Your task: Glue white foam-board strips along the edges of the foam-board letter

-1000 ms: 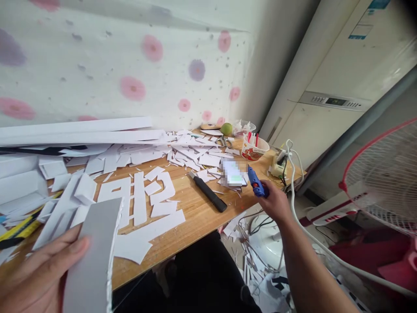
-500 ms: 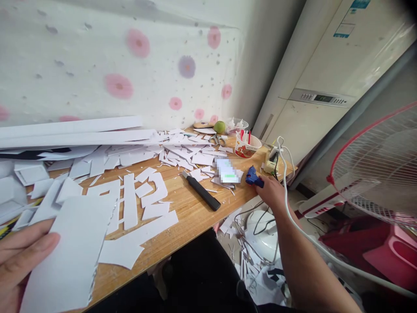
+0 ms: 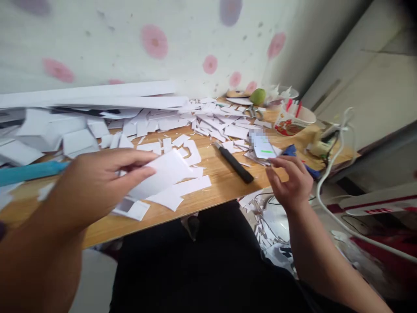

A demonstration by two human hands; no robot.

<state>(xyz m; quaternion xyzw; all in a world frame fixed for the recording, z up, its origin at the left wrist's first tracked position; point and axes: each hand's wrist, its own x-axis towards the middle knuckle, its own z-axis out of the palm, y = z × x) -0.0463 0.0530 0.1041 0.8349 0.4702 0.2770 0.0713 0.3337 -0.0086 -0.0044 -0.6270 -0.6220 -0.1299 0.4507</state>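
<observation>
My left hand (image 3: pixel 97 182) is closed in a pinch on a white foam-board piece (image 3: pixel 163 171), held flat just above the wooden table (image 3: pixel 221 182) over other white cut-outs (image 3: pixel 180 191). My right hand (image 3: pixel 289 180) hovers at the table's right front edge with fingers apart and nothing in it. The blue glue gun (image 3: pixel 295 156) lies on the table just behind that hand. A phone (image 3: pixel 262 145) lies beside it, and a black utility knife (image 3: pixel 233 161) lies to the left of the phone.
White offcuts and long strips (image 3: pixel 97 98) cover the back of the table. A printed bowl (image 3: pixel 293 121), a green fruit (image 3: pixel 258 96), scissors (image 3: pixel 252 112) and a power strip with a white cable (image 3: pixel 325 143) sit at the far right. A blue strip (image 3: pixel 29 171) lies left.
My right hand has let go of the glue gun, which now lies on the table. My left hand has carried the white piece forward over the table. The view has tilted down and left.
</observation>
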